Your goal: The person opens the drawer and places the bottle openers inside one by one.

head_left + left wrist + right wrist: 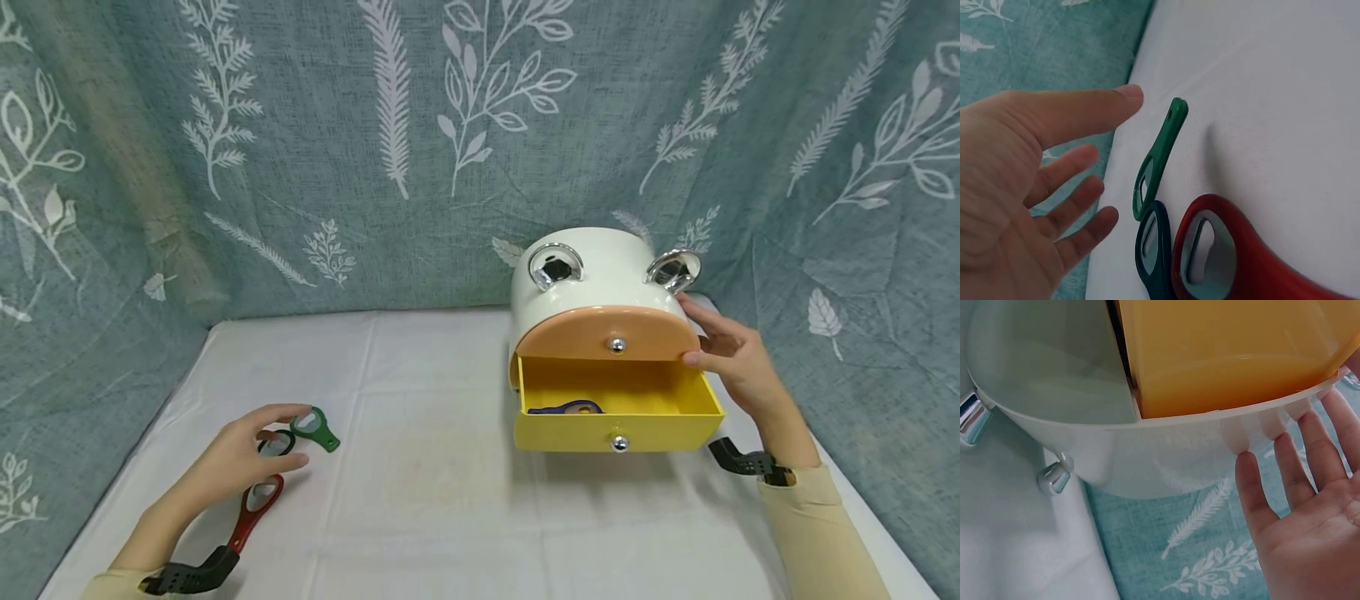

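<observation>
My left hand (228,457) hovers over the left of the table, thumb and fingers spread and holding nothing. Below it lie a green tool (324,435) with an oval loop head, a dark teal one (1164,275) and a red one (246,523); the heads have slotted grey insets. On the right, my right hand (742,367) steadies a white animal-shaped drawer box (600,271), straight fingers against its side and thumb by the front edge. The lower yellow drawer (566,433) is pulled out, with a blue-purple loop-headed tool (566,408) inside.
The upper orange drawer (570,333) is closed. Two silver eye-like pieces (556,265) stick out at the top of the box. A white cloth (420,500) covers the table, and a leaf-patterned curtain (315,125) hangs behind and at both sides.
</observation>
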Demonstrator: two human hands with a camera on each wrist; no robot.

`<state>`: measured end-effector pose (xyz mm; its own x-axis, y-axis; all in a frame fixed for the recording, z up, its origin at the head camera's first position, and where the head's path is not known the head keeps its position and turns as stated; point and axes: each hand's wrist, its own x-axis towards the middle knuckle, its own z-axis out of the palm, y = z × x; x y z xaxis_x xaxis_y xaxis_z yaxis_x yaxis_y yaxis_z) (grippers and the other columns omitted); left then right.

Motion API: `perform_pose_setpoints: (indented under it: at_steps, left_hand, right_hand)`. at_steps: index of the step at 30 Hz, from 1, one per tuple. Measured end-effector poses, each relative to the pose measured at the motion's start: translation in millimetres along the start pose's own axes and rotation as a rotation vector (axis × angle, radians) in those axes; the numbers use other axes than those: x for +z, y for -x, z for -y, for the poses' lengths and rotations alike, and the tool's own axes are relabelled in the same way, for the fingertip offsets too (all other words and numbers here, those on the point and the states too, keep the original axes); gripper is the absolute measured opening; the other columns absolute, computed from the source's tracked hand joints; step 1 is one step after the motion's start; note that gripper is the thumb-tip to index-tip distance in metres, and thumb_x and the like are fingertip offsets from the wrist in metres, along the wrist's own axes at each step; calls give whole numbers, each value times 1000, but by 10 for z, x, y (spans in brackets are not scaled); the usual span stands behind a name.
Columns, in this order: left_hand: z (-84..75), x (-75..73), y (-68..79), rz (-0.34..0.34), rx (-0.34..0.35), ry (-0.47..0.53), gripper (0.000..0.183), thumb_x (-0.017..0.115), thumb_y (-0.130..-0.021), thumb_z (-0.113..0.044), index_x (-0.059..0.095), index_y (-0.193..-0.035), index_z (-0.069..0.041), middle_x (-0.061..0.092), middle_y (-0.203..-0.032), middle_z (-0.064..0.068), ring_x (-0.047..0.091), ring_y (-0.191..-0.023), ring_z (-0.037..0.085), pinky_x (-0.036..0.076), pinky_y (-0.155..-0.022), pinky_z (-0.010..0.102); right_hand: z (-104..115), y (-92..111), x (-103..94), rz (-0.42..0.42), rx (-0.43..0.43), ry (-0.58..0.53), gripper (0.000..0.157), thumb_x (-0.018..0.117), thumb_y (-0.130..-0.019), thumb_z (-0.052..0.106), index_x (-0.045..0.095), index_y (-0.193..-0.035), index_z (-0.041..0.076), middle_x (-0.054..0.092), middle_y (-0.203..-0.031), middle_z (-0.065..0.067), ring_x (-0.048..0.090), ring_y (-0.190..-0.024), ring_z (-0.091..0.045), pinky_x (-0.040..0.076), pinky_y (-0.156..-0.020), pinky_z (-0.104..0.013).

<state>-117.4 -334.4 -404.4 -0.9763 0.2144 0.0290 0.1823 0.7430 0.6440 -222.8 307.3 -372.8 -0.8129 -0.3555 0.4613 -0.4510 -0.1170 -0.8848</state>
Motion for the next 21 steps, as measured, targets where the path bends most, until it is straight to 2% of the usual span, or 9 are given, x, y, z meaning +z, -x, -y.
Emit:
perform_pose_setpoints:
  at_steps: [8, 16, 21]
  left_hand:
    - [50, 94, -127, 70, 10, 17, 72, 85, -79, -21, 52, -139, -1, 50, -134, 26, 56, -110, 45, 53, -83, 51]
    - [31, 154, -120, 37, 72, -2, 66, 87, -75, -12, 56, -132, 5, 53, -131, 25, 54, -114, 42, 51, -86, 51]
    - [35, 183, -118, 19, 0, 9, 64, 86, -76, -11, 57, -131, 3, 56, -127, 24, 58, -108, 41, 53, -84, 48]
  right_hand:
    - [7, -8, 6, 3, 10, 1, 63, 58, -87, -22, 41, -145, -6, 40, -152, -7, 50, -128, -20, 43, -101, -27]
    - [4, -7, 7, 1, 12, -3, 63, 57, -87, -23, 41, -145, -6, 39, -153, -8, 51, -127, -20, 43, -100, -27]
    - [2, -3, -1, 0, 6, 1, 63, 56, -86, -24, 41, -145, -6, 39, -153, -7, 48, -130, -20, 42, -101, -26]
